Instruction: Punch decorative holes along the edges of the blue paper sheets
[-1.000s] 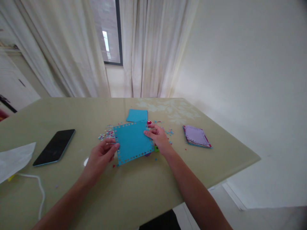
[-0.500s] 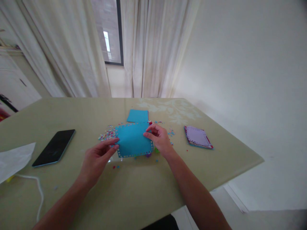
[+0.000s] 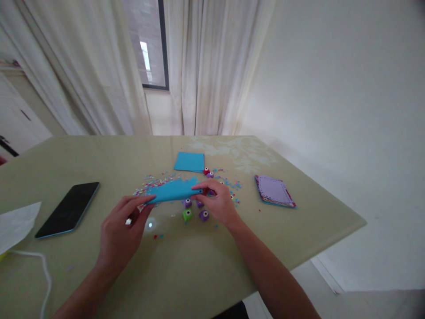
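Observation:
Between my two hands a sheet of blue paper (image 3: 174, 190) is held above the table, bent over so its near edge curves. My left hand (image 3: 124, 221) pinches its left end between thumb and fingers. At the right end my right hand (image 3: 217, 199) grips it the same way. Beneath and beside the paper stand several small craft punches with round eye-like tops, among them a green punch (image 3: 187, 215) and a purple punch (image 3: 204, 215). Scattered paper bits (image 3: 149, 182) lie around the sheet, mostly to its left and right.
Farther back lies a stack of blue paper (image 3: 190, 161). A pile of hole-edged sheets with a lilac one on top (image 3: 274, 190) sits at the right. To the left are a dark-screened phone (image 3: 68, 210), a white sheet (image 3: 18, 226) and a white cable (image 3: 46, 274).
The blue paper, earlier facing me flat with its row of edge holes showing, is now tipped and bent over. More of the punches show beneath it. Both hands keep hold.

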### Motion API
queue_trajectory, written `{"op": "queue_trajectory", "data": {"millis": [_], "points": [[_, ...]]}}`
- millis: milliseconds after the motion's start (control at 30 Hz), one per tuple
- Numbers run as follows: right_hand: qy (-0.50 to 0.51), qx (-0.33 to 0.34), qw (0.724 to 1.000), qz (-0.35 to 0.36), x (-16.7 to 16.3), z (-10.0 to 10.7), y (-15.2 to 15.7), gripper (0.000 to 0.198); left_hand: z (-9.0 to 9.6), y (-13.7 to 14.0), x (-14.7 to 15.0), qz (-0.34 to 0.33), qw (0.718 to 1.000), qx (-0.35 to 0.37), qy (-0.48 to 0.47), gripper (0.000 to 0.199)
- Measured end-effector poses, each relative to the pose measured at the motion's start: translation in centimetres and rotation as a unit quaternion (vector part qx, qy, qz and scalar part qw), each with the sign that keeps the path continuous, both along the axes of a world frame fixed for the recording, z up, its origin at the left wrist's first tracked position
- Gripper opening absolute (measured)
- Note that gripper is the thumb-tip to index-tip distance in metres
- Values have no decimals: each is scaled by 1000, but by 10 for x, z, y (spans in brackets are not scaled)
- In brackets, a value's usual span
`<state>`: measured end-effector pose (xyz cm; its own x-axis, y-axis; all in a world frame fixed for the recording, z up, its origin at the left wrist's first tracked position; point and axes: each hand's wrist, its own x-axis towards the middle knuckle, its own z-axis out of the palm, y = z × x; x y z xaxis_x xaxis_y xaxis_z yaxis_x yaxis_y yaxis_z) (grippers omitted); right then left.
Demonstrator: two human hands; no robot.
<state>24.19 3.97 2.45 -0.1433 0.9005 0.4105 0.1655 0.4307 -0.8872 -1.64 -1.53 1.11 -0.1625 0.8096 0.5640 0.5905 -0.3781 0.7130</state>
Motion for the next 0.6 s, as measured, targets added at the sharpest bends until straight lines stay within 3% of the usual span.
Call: {"op": "queue_trajectory", "data": {"millis": [133, 267, 333, 433, 600], "points": [[3, 34, 999, -10, 1, 7, -4, 15, 1, 1, -1, -2, 1000, 9, -26, 20], [91, -66, 993, 32, -4, 3, -5, 25, -2, 2, 3, -63, 992, -64, -88, 24], [134, -115, 984, 18, -9, 0, -5, 31, -4, 1, 6, -93, 974, -130, -162, 33], [175, -134, 975, -10, -13, -2, -6, 36, -8, 1, 11, -110, 940, -210, -245, 44], [167, -173, 966, 95, -7, 1, -8, 46, -11, 5, 11, -69, 912, -205, -349, 43]]}}
